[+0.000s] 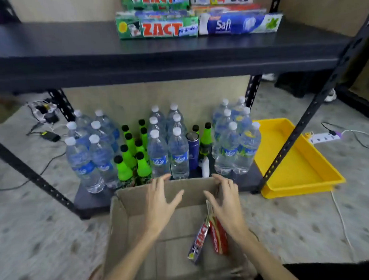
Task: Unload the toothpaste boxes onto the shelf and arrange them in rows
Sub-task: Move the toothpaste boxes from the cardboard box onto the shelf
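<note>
Speckled floor [57,238] under dark shelf [72,60]

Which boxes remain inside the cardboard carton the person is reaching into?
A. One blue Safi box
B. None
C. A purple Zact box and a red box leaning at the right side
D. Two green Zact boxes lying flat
C: a purple Zact box and a red box lean together at the right side of the cardboard carton, under the right hand.

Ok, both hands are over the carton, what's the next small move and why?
Probably lower the right hand and grip the two toothpaste boxes leaning against the cardboard carton's right wall. Both hands are open and hold nothing, and those look like the last boxes inside.
</note>
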Demonstrator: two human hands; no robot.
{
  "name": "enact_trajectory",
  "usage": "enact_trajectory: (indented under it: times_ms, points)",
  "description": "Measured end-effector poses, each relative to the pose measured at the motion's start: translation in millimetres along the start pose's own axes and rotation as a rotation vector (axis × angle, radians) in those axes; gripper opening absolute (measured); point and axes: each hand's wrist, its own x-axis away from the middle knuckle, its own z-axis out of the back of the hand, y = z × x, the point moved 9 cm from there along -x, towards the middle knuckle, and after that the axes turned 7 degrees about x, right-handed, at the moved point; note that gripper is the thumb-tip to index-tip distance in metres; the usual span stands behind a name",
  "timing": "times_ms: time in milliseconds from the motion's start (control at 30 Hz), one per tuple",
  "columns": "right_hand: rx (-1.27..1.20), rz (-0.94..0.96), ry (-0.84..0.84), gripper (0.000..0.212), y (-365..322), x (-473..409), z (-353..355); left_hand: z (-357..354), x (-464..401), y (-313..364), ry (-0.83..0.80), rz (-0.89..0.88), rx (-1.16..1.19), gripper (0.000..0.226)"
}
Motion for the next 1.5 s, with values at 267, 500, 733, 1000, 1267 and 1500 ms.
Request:
enact_trajectory:
  times_ms: [267,500,733,1000,1267,1500]
  points:
    - [0.027,-0.444,-0.225,0.059,124.3,75.2,-98.3,-115.9,80.4,-149.1,-0.360,0.427,0.022,0.061]
    - [0.079,-0.668,-0.307,0.091,169.0,100.9,-148.6,-203.1,116.0,-184.9,-0.562,0.544,-0.016,0.073]
    - [-0.008,-0.697,-0.305,0.087,189.4,101.2,-168.4,-217.7,112.2,-199.8,-0.549,0.539,-0.117,0.067]
    - [0.038,-0.660,-0.402,0.084,205.1,98.5,-195.4,-132.4,86.8,-239.8,-0.467,0.423,-0.275,0.049]
    - [0.500,-0.205,-0.542,0.072,181.7,90.4,-216.5,-84.9,88.6,-278.6,-0.411,0.359,-0.308,0.053]
    - [0.501,-0.064,-0.424,0.051,160.0,79.1,-204.9,-90.5,95.8,-278.0,-0.328,0.364,-0.214,0.049]
